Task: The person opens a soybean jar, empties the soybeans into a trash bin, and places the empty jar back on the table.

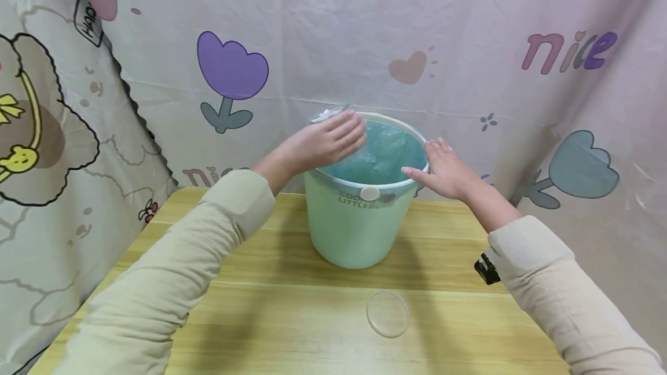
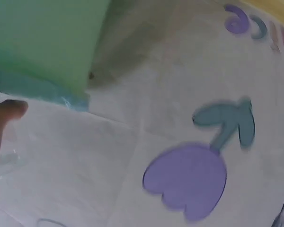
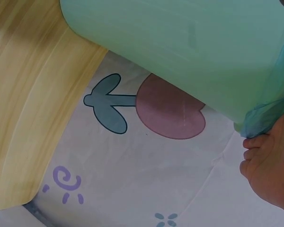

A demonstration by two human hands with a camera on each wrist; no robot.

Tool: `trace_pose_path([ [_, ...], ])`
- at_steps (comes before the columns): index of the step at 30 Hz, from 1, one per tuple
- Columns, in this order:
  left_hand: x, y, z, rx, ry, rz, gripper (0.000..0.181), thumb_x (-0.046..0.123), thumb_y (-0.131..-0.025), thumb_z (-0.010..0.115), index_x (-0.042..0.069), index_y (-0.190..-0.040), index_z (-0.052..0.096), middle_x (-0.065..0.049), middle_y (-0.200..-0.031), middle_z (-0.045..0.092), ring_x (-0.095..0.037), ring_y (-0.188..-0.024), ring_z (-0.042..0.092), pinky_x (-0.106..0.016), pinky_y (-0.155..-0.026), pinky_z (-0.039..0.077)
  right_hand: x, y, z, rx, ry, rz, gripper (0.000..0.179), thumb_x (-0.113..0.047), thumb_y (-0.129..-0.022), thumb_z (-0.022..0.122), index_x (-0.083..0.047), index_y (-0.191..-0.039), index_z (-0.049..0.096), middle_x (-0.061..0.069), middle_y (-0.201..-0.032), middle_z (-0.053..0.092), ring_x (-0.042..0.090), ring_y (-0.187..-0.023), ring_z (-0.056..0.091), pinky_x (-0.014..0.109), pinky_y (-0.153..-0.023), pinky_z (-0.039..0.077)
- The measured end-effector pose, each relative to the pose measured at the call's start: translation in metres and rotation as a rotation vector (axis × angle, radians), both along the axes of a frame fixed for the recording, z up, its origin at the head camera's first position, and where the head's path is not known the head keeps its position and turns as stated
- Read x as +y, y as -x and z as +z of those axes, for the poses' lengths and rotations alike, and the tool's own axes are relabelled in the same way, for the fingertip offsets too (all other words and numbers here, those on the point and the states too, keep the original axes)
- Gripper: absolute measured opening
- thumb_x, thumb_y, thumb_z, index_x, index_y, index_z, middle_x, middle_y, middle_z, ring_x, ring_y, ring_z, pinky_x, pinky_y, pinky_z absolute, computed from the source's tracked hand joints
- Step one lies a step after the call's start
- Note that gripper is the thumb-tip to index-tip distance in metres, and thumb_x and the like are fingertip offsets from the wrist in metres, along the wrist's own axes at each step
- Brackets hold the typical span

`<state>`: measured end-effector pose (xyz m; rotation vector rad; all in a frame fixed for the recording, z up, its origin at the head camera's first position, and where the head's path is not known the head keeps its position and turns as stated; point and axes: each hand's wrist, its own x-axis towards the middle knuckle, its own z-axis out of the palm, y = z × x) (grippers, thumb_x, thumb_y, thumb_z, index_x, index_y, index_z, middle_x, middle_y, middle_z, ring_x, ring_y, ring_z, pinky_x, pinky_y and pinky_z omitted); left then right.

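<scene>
A pale green bin [image 1: 359, 230] with a blue-green bag lining [image 1: 385, 152] stands upright on the table, the bag folded over its rim. My left hand [image 1: 333, 140] is over the left side of the bin's mouth, fingers bent, gripping a clear, shiny plastic thing [image 1: 328, 113]. Most of that thing is hidden behind the hand; its clear edge [image 2: 8, 163] shows in the left wrist view, but I cannot tell its kind. My right hand [image 1: 445, 172] rests against the right side of the rim, thumb spread and fingers extended, close to the bag's folded edge [image 3: 267, 116].
A round clear lid [image 1: 388, 313] lies on the wooden table [image 1: 292, 328] in front of the bin. Behind the table hangs a printed cloth [image 1: 333, 45], close to the bin's back. A small black clip-like object [image 1: 487, 269] is at the right sleeve.
</scene>
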<state>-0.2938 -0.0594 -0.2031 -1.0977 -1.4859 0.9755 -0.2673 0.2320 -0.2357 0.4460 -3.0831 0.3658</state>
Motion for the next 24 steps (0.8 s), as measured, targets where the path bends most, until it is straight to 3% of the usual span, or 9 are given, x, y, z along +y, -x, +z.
trace_pose_path([
  [5, 0.003, 0.002, -0.003, 0.148, -0.249, -0.063, 0.034, 0.002, -0.094, 0.045, 0.007, -0.127, 0.048, -0.011, -0.130, 0.054, -0.024, -0.123, 0.051, -0.034, -0.109, 0.037, 0.001, 0.000, -0.001, 0.000, 0.002, -0.006, 0.096, -0.063, -0.090, 0.034, 0.010, -0.144, 0.005, 0.030, -0.152, 0.003, 0.042, -0.141, -0.004, 0.054, -0.117, 0.002],
  [8, 0.002, 0.002, -0.003, 0.198, -0.254, -0.048, 0.033, 0.003, -0.094, 0.045, 0.007, -0.127, 0.048, -0.010, -0.129, 0.054, -0.023, -0.122, 0.051, -0.033, -0.109, 0.037, 0.001, 0.001, -0.001, 0.004, 0.005, -0.001, 0.096, -0.063, -0.090, 0.034, 0.010, -0.144, 0.006, 0.030, -0.152, 0.003, 0.042, -0.141, -0.003, 0.054, -0.117, 0.002],
  [11, -0.002, 0.001, -0.004, 0.164, -0.219, 0.011, 0.035, 0.001, -0.095, 0.041, 0.006, -0.128, 0.048, -0.011, -0.130, 0.054, -0.024, -0.123, 0.050, -0.034, -0.110, 0.036, 0.000, 0.002, 0.000, 0.011, 0.004, 0.004, 0.095, -0.062, -0.090, 0.035, 0.011, -0.144, 0.007, 0.030, -0.152, 0.004, 0.042, -0.141, -0.003, 0.053, -0.117, 0.002],
  [13, -0.006, 0.002, -0.005, 0.125, -0.270, 0.033, 0.035, -0.001, -0.095, 0.039, 0.006, -0.128, 0.049, -0.012, -0.130, 0.054, -0.026, -0.123, 0.050, -0.035, -0.110, 0.037, -0.001, 0.003, 0.000, 0.012, 0.004, 0.008, 0.095, -0.062, -0.090, 0.036, 0.010, -0.144, 0.007, 0.030, -0.152, 0.005, 0.042, -0.141, -0.003, 0.053, -0.117, 0.002],
  [17, -0.013, -0.001, -0.006, -0.046, -0.567, 0.012, 0.036, -0.002, -0.090, 0.048, 0.003, -0.126, 0.050, -0.015, -0.129, 0.055, -0.030, -0.122, 0.050, -0.040, -0.109, 0.037, -0.004, 0.004, 0.000, 0.002, 0.001, 0.019, 0.096, -0.064, -0.089, 0.035, 0.010, -0.145, 0.005, 0.029, -0.152, 0.003, 0.042, -0.142, -0.004, 0.053, -0.117, 0.001],
  [20, -0.018, -0.006, -0.005, -0.276, -0.759, 0.040, 0.055, 0.008, -0.081, 0.067, -0.002, -0.129, 0.044, -0.021, -0.133, 0.049, -0.035, -0.125, 0.045, -0.045, -0.112, 0.031, -0.003, 0.004, 0.000, -0.012, -0.002, 0.013, 0.097, -0.064, -0.090, 0.033, 0.010, -0.144, 0.001, 0.029, -0.152, -0.002, 0.041, -0.141, -0.007, 0.052, -0.117, 0.000],
  [24, -0.024, -0.012, -0.003, -0.585, -1.022, 0.112, 0.090, 0.024, -0.067, 0.082, -0.005, -0.137, 0.033, -0.023, -0.141, 0.039, -0.037, -0.133, 0.034, -0.046, -0.118, 0.017, 0.000, 0.002, 0.000, -0.011, 0.003, 0.003, 0.097, -0.063, -0.090, 0.033, 0.010, -0.144, -0.001, 0.028, -0.152, -0.004, 0.041, -0.141, -0.008, 0.053, -0.117, -0.001],
])
